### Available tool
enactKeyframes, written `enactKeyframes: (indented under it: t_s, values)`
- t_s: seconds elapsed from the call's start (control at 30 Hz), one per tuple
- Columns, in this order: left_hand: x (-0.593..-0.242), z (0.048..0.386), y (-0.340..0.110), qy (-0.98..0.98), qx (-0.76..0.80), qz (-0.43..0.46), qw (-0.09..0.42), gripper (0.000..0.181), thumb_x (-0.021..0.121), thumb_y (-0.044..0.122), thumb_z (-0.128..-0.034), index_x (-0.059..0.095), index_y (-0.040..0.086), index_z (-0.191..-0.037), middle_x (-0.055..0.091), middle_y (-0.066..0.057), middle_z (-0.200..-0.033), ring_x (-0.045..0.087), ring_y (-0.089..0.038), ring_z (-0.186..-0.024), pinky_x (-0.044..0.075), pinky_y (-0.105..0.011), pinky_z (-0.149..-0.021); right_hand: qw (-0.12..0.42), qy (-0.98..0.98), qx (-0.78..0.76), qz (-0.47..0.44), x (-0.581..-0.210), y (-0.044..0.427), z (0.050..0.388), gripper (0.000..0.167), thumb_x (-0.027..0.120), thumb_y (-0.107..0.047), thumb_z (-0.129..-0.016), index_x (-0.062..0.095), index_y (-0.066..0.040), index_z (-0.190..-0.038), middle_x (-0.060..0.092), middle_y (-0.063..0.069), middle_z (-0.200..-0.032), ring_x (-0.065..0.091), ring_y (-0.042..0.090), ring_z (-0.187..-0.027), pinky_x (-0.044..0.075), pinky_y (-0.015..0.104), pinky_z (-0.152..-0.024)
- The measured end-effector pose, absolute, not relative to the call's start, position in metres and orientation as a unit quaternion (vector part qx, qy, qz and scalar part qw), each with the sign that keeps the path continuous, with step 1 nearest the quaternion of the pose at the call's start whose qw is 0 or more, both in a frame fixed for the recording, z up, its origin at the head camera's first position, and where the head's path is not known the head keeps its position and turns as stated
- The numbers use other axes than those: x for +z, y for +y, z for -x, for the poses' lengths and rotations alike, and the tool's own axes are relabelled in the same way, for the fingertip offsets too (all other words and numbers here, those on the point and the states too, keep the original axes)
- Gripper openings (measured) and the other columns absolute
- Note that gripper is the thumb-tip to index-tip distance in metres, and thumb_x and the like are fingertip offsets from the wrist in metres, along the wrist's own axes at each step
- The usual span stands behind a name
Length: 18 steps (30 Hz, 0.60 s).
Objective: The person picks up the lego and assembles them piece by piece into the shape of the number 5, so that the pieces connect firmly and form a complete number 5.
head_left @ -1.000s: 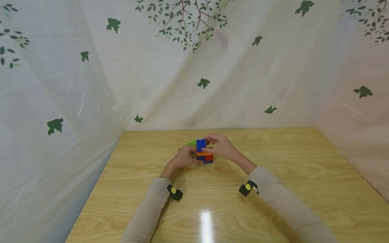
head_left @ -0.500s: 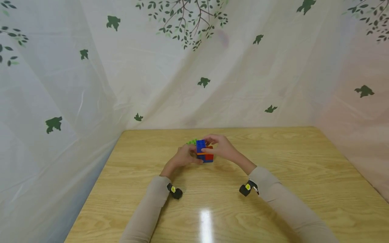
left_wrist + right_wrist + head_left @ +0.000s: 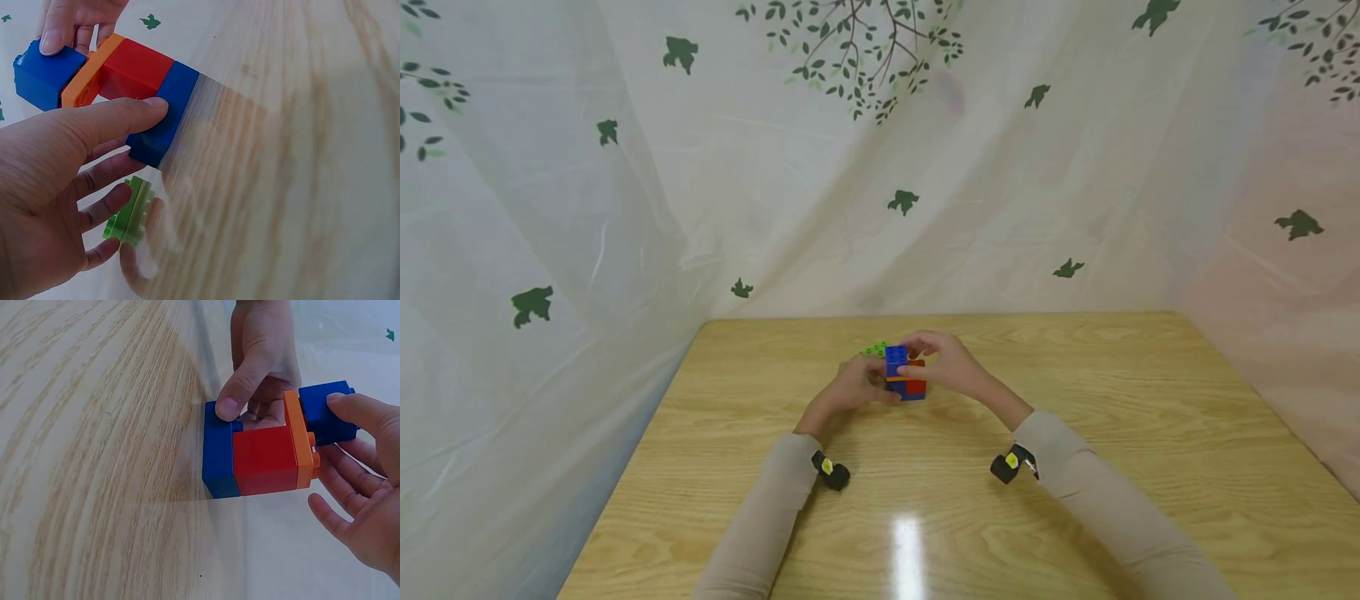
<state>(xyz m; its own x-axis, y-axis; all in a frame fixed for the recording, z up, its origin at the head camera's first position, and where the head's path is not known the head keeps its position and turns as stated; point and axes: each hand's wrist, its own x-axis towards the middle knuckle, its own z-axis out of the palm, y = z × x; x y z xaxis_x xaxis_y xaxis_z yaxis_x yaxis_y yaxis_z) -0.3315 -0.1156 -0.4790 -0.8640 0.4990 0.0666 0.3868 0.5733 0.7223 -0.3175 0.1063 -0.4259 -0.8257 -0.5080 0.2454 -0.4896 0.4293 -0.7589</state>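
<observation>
A small stack of toy building bricks stands on the table between my hands. It has a blue brick [image 3: 219,450] at the bottom, a red brick [image 3: 265,459] above it and a thin orange brick [image 3: 300,440] on that. My left hand [image 3: 853,385] holds the bottom blue brick, its thumb on the near side and the other fingers mostly hidden behind. My right hand [image 3: 951,364] pinches the upper blue brick [image 3: 896,360] between thumb and fingers, over one end of the orange brick. A thin dark line shows between those two. Whether they are fully joined I cannot tell.
Behind my left hand a light green brick [image 3: 131,212] lies on the table, partly covered by the fingers. The wooden table [image 3: 1075,383] ends at a pale curtain [image 3: 820,208] printed with leaves and birds. Each wrist carries a small black camera [image 3: 832,473].
Both hands keep their places and grips. Slightly less of the orange brick shows under the upper blue brick than a second ago. The head view has shifted a little.
</observation>
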Motion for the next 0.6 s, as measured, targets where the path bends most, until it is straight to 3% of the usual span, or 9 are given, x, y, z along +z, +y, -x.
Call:
enactKeyframes:
  t_s: [0.23, 0.6]
  values:
    - [-0.4776, 0.3299, -0.1160, 0.878, 0.401, -0.249, 0.080, 0.036, 0.088, 0.023, -0.0815, 0.075, 0.016, -0.115, 0.076, 0.000, -0.106, 0.062, -0.017, -0.103, 0.036, -0.055, -0.106, 0.007, 0.848, -0.442, 0.293, -0.4256, 0.1071, 0.3200, 0.037, 0.079, -0.019, -0.090, 0.069, -0.003, -0.122, 0.075, 0.012, -0.107, 0.067, 0.028, -0.102, 0.050, 0.055, -0.096]
    - [-0.4771, 0.3296, -0.1152, 0.879, 0.401, -0.246, 0.078, 0.035, 0.088, 0.024, -0.0814, 0.076, 0.016, -0.114, 0.076, 0.000, -0.106, 0.062, -0.017, -0.102, 0.038, -0.052, -0.103, 0.021, 0.862, -0.415, 0.291, -0.4170, 0.1073, 0.3212, 0.036, 0.076, -0.020, -0.093, 0.069, -0.002, -0.124, 0.075, 0.010, -0.106, 0.068, 0.024, -0.098, 0.053, 0.048, -0.094]
